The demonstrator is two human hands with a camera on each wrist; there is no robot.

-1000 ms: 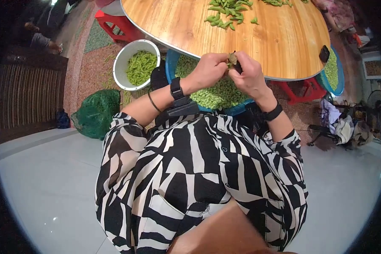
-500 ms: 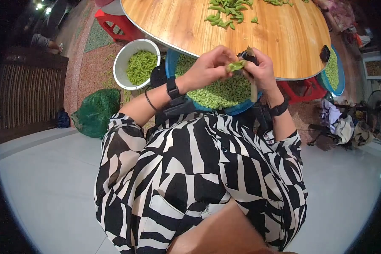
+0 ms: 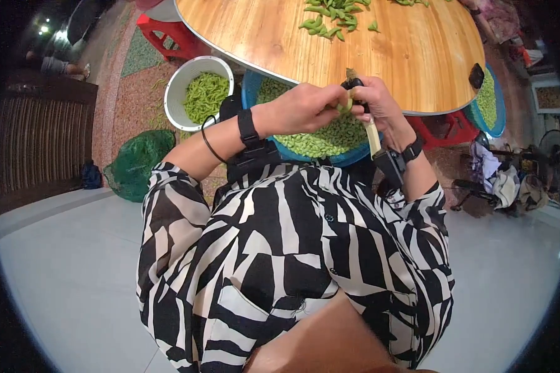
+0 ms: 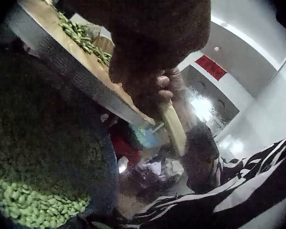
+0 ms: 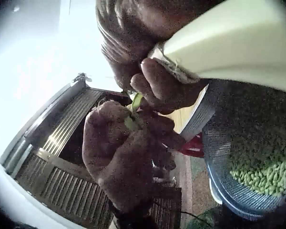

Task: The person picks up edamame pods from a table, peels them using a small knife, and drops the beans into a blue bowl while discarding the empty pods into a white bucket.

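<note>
Both hands meet over the blue basin [image 3: 255,87], just below the table edge. My left hand [image 3: 328,103] pinches a green bean pod [image 3: 345,103] between thumb and fingers. My right hand [image 3: 362,99] grips a small tool with a cream handle [image 3: 372,138] that slants down past the wrist, and its fingertips [image 5: 155,86] also touch the pod [image 5: 133,110]. In the right wrist view the left hand [image 5: 117,152] curls round the pod just below those fingertips. The cream handle [image 4: 174,127] shows under the hands in the left wrist view. The tool's working end is hidden.
The basin holds shelled green beans [image 3: 320,142]. A white bowl of pods [image 3: 203,93] stands on the floor to its left, next to a green mesh bag [image 3: 137,163]. The round wooden table [image 3: 417,56] carries loose pods [image 3: 331,18]. Red stools and another blue basin [image 3: 488,104] flank it.
The hands have drawn a little toward me off the table edge. The right hand has turned, so the cream handle now hangs below it. The pod stays pinched between both hands.
</note>
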